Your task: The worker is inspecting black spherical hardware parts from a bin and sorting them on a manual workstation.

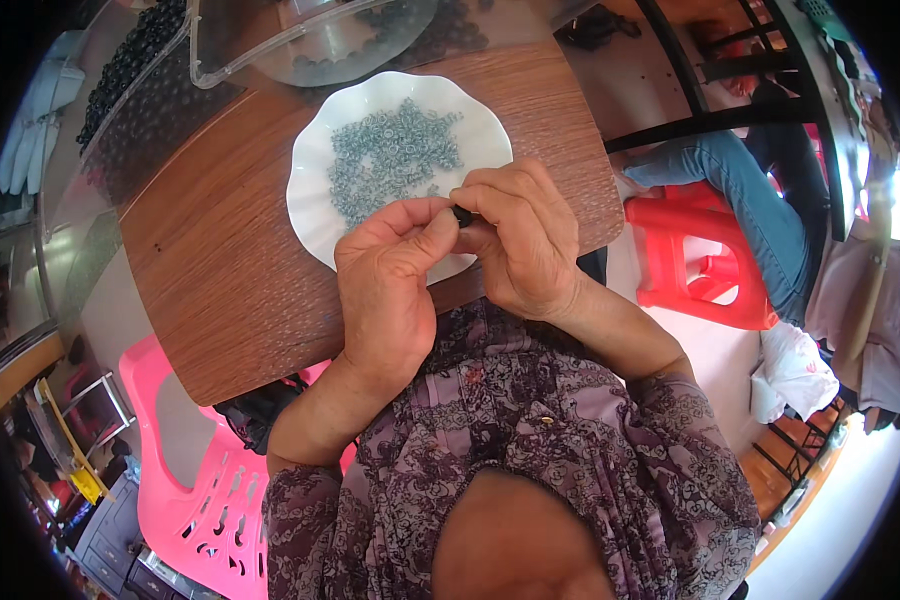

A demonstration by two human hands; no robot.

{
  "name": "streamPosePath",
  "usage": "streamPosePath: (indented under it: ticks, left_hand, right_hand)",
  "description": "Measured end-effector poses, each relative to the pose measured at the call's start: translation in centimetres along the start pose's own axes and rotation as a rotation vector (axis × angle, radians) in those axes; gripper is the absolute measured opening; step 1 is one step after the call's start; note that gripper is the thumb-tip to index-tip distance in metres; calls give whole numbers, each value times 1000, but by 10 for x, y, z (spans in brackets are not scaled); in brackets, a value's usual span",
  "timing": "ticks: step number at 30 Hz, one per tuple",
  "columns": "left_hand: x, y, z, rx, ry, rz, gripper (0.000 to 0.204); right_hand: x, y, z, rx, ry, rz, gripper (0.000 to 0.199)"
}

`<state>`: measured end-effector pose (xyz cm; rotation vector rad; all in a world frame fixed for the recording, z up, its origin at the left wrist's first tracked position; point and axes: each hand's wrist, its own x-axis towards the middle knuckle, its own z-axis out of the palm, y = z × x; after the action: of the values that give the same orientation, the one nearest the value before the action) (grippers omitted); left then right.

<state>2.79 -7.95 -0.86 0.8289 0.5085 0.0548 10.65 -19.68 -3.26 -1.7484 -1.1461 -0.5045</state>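
Observation:
My left hand [388, 275] and my right hand [528, 235] meet over the near rim of a white scalloped plate [315, 150]. Between the thumbs and fingertips of both hands is a small black round piece [461, 215]. Fingers cover much of it, so its exact kind cannot be made out. A loose layer of tiny clear bluish-grey rings [395, 150] lies in the plate, several of them scattered toward its edge. Both hands are closed in a pinch.
The plate stands on a brown wooden table [230, 250]. Beyond it are a clear plastic bin [205, 70] and many black round pieces [135, 65]. A pink chair [155, 430] is at left; at right, a seated person's jeans-clad leg [760, 190] is by a red stool [670, 250].

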Motion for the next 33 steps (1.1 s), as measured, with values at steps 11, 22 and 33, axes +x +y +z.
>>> streamPosePath:
  ticks: [11,22,33]
  left_hand:
    - [2,11,5,128,-41,168,16]
    - [3,7,-3,139,-11,219,21]
    - [6,12,-1,113,22,196,24]
  right_hand:
    - [1,-3,2,54,30,122,35]
    - [5,-10,3,127,53,239,36]
    - [5,-11,7,239,30,360,36]
